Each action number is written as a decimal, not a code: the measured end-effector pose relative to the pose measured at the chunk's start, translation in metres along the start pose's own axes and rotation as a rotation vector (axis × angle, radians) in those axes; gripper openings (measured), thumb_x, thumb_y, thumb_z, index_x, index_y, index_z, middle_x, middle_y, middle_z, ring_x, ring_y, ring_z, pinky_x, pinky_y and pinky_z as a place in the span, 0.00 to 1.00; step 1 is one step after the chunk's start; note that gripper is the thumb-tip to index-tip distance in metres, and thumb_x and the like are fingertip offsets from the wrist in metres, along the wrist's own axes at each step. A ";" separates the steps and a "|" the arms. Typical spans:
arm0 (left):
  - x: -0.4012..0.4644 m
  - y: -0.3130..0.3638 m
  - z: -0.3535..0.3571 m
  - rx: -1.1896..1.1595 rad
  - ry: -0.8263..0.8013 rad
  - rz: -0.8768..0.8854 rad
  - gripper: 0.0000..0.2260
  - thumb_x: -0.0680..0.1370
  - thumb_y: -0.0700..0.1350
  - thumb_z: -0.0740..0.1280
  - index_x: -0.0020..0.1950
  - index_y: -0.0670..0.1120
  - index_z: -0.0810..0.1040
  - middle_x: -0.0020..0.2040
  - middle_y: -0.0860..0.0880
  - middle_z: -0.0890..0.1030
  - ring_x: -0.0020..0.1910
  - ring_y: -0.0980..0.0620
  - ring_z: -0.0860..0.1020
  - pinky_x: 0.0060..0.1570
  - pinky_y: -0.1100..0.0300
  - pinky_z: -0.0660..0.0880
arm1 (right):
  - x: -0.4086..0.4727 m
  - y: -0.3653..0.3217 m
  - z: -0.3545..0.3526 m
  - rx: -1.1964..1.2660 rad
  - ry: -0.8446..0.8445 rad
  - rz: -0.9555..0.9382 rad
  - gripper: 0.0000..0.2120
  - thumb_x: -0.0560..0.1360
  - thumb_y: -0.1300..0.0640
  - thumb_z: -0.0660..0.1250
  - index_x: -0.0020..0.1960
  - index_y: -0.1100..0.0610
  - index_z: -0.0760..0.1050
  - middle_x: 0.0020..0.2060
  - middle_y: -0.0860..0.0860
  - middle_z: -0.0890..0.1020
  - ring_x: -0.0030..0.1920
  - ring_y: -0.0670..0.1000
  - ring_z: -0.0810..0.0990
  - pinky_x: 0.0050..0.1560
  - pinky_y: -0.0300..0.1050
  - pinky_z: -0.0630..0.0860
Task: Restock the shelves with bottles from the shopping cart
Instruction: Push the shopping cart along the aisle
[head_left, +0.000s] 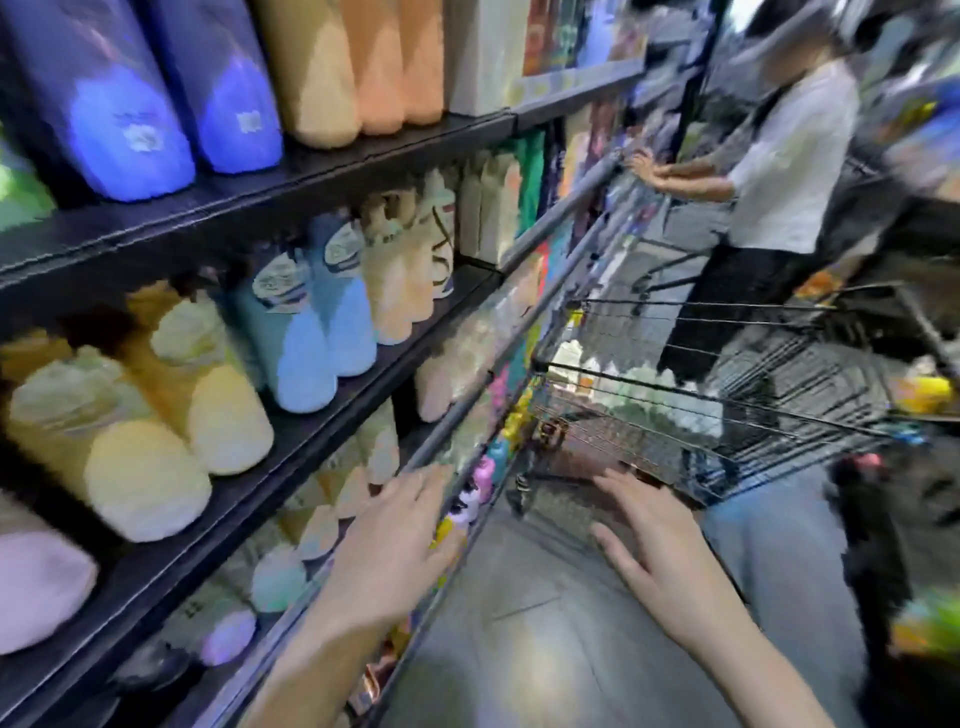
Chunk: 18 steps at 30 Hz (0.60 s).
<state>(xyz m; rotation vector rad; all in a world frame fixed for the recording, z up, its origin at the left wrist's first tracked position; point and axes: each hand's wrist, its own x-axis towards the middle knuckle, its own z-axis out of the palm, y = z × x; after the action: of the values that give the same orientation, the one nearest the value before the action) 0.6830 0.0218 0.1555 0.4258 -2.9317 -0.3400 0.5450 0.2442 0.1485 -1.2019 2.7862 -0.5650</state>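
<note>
The white bottles (639, 387) in the shopping cart (779, 415) sit at twelve o'clock from the right hand (660, 558), which is nearer than the left hand (402, 540); both hands are spread and hold nothing.

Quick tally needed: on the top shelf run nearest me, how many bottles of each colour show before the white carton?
Blue-purple bottles: 2
Orange-tan bottles: 3
Total: 5

The frame is blurred and cropped at its top and left edges, so more may sit out of view. Both the left hand and the right hand are empty.
</note>
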 end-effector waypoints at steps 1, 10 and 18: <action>0.014 0.012 0.011 -0.025 -0.034 0.037 0.24 0.76 0.52 0.67 0.68 0.42 0.73 0.66 0.45 0.76 0.63 0.48 0.76 0.55 0.59 0.74 | -0.008 0.016 0.001 -0.008 -0.017 0.059 0.23 0.81 0.46 0.57 0.74 0.49 0.62 0.74 0.44 0.64 0.75 0.45 0.60 0.76 0.44 0.50; 0.145 0.098 0.097 -0.177 -0.221 0.140 0.28 0.80 0.56 0.58 0.77 0.48 0.56 0.76 0.50 0.60 0.75 0.54 0.58 0.73 0.61 0.54 | -0.005 0.148 -0.013 0.035 -0.010 0.312 0.21 0.81 0.46 0.58 0.72 0.50 0.65 0.70 0.44 0.69 0.71 0.46 0.65 0.73 0.49 0.59; 0.211 0.126 0.130 -0.286 -0.229 -0.035 0.27 0.78 0.56 0.62 0.76 0.52 0.61 0.73 0.55 0.66 0.70 0.55 0.66 0.68 0.61 0.60 | 0.075 0.236 -0.030 0.047 -0.027 0.315 0.21 0.80 0.48 0.60 0.71 0.54 0.67 0.67 0.49 0.73 0.68 0.51 0.70 0.71 0.52 0.62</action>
<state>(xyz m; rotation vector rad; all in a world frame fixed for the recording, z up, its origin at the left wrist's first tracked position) 0.4253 0.1029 0.0873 0.4208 -3.0251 -0.8528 0.3238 0.3483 0.1008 -0.7332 2.8379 -0.5757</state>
